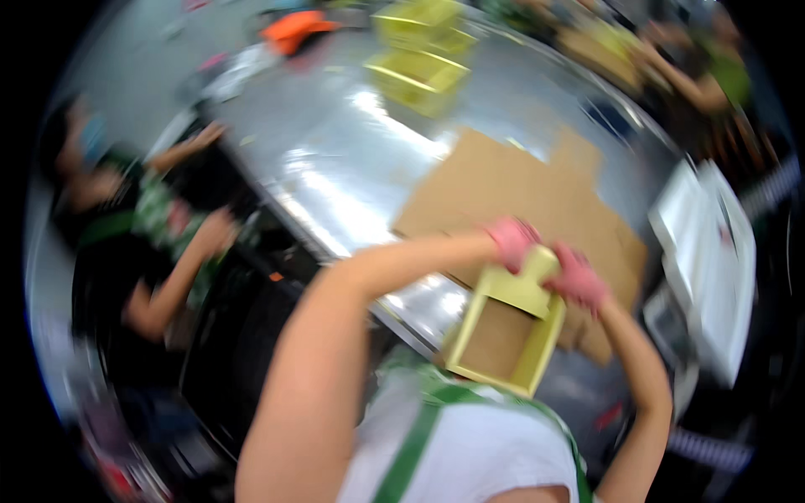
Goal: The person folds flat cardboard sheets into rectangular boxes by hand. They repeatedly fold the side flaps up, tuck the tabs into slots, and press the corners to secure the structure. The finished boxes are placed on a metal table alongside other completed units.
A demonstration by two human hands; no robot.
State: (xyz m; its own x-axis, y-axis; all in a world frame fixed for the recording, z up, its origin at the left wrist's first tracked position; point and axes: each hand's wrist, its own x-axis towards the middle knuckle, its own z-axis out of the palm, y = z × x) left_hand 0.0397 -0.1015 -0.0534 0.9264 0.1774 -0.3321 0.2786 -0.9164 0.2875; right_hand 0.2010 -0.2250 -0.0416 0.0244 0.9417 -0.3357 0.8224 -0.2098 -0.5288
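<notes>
Right in front of me a yellow open box (547, 345) with a brown inside rests near the table edge, its long side running away from me. A rounded yellow flap (521, 285) stands at its far end. My left hand (513, 243), in a pink glove, is closed on the far left corner beside the flap. On the other side my right hand (579, 281), also pink-gloved, grips the far right corner and the flap's edge. Motion blur smears the fingertips. Flat brown cardboard (495, 180) lies under and beyond the box.
Several yellow boxes (419, 80) stand on the far part of the shiny metal table (293, 142), near an orange thing (295, 32). A white bin (708, 260) stands at the right. One person (142, 226) is at the left, another (713, 84) at the far right.
</notes>
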